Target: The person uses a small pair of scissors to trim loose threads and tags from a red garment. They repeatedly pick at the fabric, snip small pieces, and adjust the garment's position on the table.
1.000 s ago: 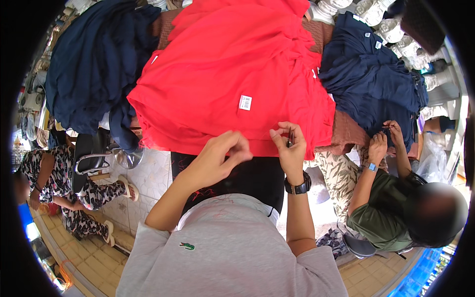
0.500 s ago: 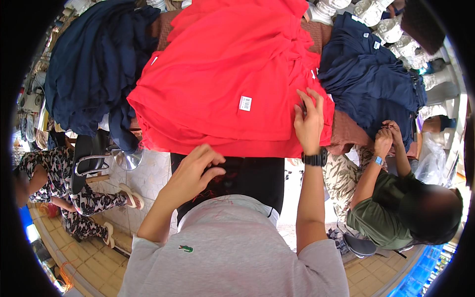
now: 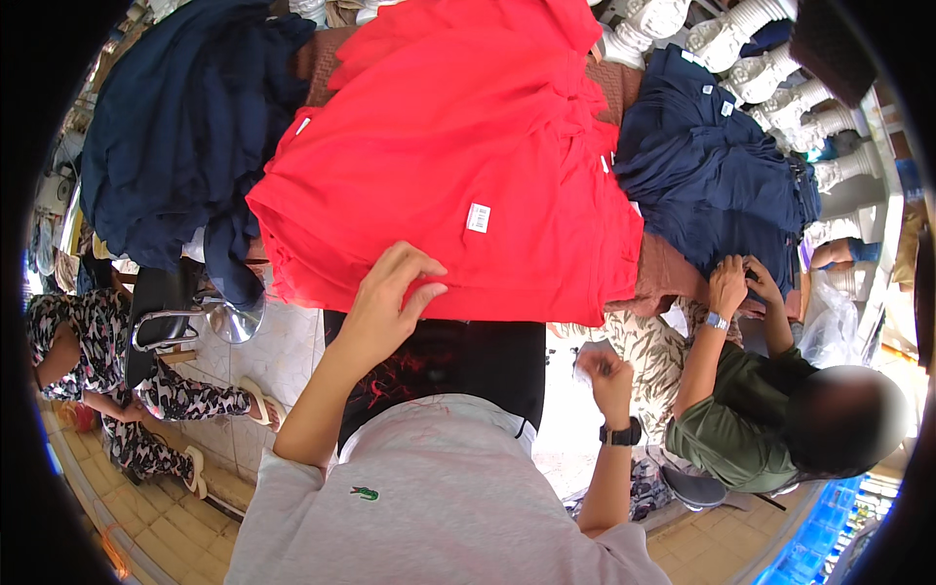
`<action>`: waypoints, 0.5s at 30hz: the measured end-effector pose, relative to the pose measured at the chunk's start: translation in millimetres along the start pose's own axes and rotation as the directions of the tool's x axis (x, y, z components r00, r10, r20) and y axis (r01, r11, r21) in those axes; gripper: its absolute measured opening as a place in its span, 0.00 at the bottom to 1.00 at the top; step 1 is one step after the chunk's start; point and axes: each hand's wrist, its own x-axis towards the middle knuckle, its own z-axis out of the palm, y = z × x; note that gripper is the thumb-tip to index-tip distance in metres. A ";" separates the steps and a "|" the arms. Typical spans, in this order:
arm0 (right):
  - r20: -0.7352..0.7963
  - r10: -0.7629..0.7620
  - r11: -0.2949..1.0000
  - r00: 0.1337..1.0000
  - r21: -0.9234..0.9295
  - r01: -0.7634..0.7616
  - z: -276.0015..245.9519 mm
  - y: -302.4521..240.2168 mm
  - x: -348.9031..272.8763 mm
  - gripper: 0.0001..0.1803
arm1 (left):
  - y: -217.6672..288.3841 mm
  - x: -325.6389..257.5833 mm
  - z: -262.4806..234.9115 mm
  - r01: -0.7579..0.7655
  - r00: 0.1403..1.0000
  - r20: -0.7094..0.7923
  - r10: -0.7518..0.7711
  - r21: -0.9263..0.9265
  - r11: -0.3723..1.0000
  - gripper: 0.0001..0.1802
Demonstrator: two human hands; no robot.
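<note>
I have the red garments at twelve o'clock, a white tag on top. At nine, the left hand overlaps their near edge — thumb and fingers parted. At four, the right hand blurs — I can't tell its grip. Navy garments lie at ten.

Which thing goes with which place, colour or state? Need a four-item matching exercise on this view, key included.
Things
1. left hand
2. white tag
3. right hand
4. person's shirt

Places, colours, states
A. lying flat on the red cloth, back from its near edge
B. light grey
C. thumb and fingers apart, at the red cloth's near edge
D. blurred, off the red cloth, nearer the co-worker

Pairs: 1-C, 2-A, 3-D, 4-B
</note>
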 end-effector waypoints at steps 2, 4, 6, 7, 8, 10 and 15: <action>0.125 0.158 0.986 0.980 0.038 -0.164 10.6 64.6 -39.5 0.02 | -4.9 2.8 -0.4 -0.009 1.000 -0.027 0.008 -0.034 0.999 0.09; 0.199 0.316 0.944 0.928 -0.161 -0.287 28.1 143.7 -86.4 0.12 | -2.9 5.4 5.9 -0.002 0.999 -0.046 0.002 -0.003 1.000 0.10; 0.325 0.662 0.704 0.676 -0.580 -0.410 38.3 221.2 -128.5 0.28 | -6.5 7.5 15.8 -0.050 0.997 -0.053 0.054 0.064 0.997 0.13; 0.248 0.843 0.465 0.477 -0.781 -0.417 44.1 232.9 -145.0 0.46 | -7.3 7.8 23.8 -0.048 0.997 -0.064 0.052 0.067 0.997 0.14; 0.199 0.893 0.394 0.404 -0.780 -0.487 38.3 166.8 -127.8 0.45 | -6.2 5.7 32.9 -0.033 0.996 -0.080 0.041 0.092 0.995 0.14; 0.317 0.700 0.613 0.640 -0.727 -0.310 32.8 195.8 -120.1 0.36 | -2.8 4.1 49.4 -0.006 0.996 -0.082 0.017 0.135 0.991 0.18; 0.113 0.031 0.992 0.993 -0.127 -0.016 24.8 -23.0 -26.3 0.14 | -6.0 6.4 67.7 0.061 0.986 -0.169 -0.004 0.333 0.941 0.20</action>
